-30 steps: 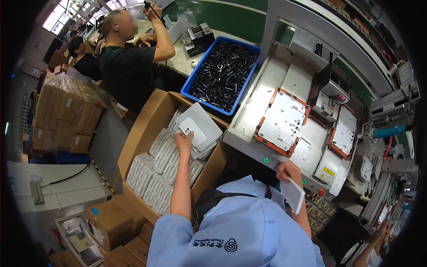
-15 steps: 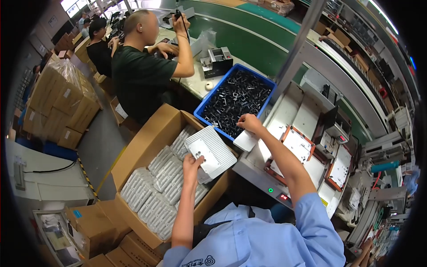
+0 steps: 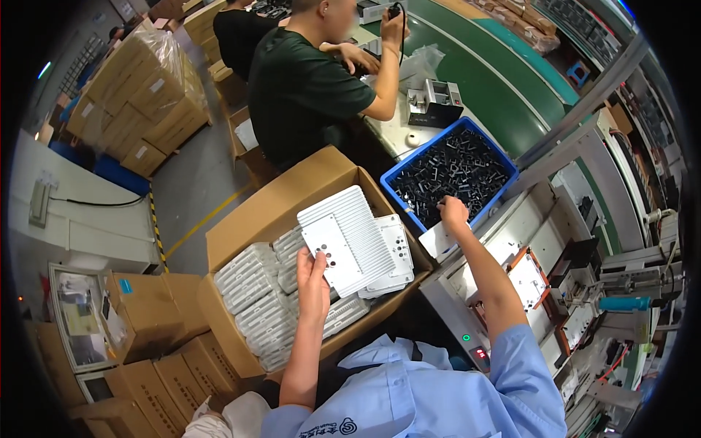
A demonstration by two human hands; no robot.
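Note:
My left hand point(image 3: 313, 282) grips a white finned metal housing point(image 3: 349, 244) by its lower left edge, fingers near a group of small dark holes. It hangs tilted over the open cardboard box point(image 3: 281, 191). Beneath its right side, a small stack of white metal plates point(image 3: 395, 257) rests on the box's contents. Over the near edge of a blue bin point(image 3: 400, 191), my right hand point(image 3: 454, 212) has its fingers drawn together among small black parts point(image 3: 456, 169); whatever they pinch is too small to make out. A flat white piece point(image 3: 438, 239) lies just below that hand.
Rows of wrapped white housings point(image 3: 252, 281) fill the box. To the right stands a machine bench point(image 3: 475, 321) with orange-framed fixtures point(image 3: 527, 276). A co-worker in a dark shirt point(image 3: 307, 95) sits beyond the box. Closed cartons point(image 3: 150, 310) stand at the lower left.
The whole view has swung, shifting the scene rightward. The housing in my left hand has tipped more upright, showing the plates beneath. My right hand has moved farther in over the black parts.

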